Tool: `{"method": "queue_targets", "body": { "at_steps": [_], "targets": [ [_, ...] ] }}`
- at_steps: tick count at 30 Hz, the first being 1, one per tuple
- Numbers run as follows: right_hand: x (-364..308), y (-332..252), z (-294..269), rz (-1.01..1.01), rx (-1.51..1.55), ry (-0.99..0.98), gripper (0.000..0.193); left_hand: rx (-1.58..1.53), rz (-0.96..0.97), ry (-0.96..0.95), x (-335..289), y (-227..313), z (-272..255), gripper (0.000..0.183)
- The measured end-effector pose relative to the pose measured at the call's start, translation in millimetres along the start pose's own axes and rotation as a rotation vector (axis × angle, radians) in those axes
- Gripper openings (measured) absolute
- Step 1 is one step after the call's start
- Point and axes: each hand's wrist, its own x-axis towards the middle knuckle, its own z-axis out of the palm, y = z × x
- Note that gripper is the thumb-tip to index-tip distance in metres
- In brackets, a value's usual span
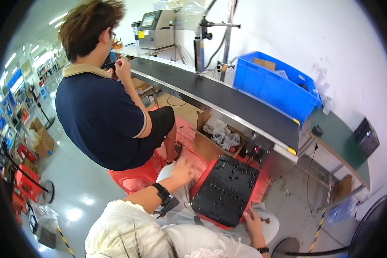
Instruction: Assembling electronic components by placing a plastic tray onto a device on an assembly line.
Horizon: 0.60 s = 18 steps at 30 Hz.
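A black rectangular tray [225, 189], scattered with many small black pieces, lies on a red plastic base [198, 184] in front of me at my lap. My left hand [182, 173] is off the tray's left side, smeared by motion; I cannot make out whether it holds anything. My right hand [253, 222] is at the near right edge of the tray, with its fingers bent against that edge. A dark watch-like band with a small box [165, 198] is strapped to my left wrist.
A dark conveyor belt [210, 92] crosses ahead, with a blue crate [273, 84] behind it. A co-worker [101, 103] sits on a red stool [135, 180] at the left, hands raised. An open carton [208, 144] with crumpled plastic stands under the belt; a green table [339, 137] is at right.
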Motion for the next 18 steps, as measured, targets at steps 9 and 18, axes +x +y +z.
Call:
{"method": "queue_targets", "body": {
  "at_steps": [9,18],
  "targets": [
    [-29.3,6.1,-76.8,0.607,-0.814,0.400,0.070,-0.043,-0.561,-0.119,-7.0,-31.4,-28.2,0.052],
    [-22.3,15.6,-69.3,0.873,-0.896,0.440,0.075,-0.022,-0.489,-0.128,-4.3,-40.1,-20.8,0.049]
  ]
}}
